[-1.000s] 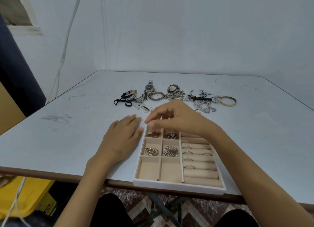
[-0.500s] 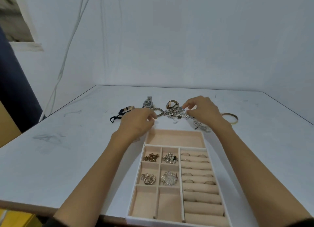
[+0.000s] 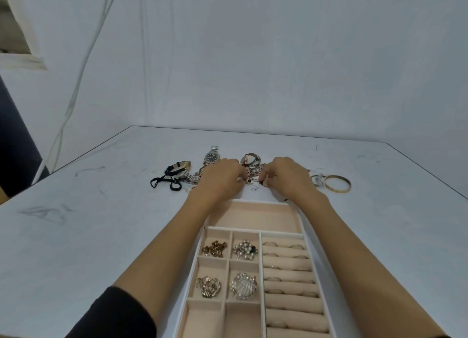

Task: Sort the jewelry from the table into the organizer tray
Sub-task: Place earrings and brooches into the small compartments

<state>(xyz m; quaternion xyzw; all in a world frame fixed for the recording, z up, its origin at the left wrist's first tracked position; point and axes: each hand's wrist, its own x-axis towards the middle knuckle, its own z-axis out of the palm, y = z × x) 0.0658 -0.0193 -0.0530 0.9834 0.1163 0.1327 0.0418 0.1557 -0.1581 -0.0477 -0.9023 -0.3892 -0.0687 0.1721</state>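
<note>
Silver-coloured links are lying in a tangle of chains between my two hands, on the table just beyond the far rim of the tray. I am curling the fingers of my left hand in at the tangle's near left edge and those of my right hand in at its near right edge. Both are pinching at strands, though which strand or clasp each one has is too small to make out.

The tangle is stretching from left to right, roughly parallel to the tray's far rim, and my hands are sitting at its two ends, so neither is nearer than the other. The wide bare compartment at the far end of the tray is lying directly toward me from the chains, with its long side running the same way. I am judging that whatever comes free needs only a short pull straight back over the rim.

The strands are looking knotted together, so one piece may drag others along. A watch is resting just past my left hand, and a gold bangle is lying off to the right, apart from the tangle.
</note>
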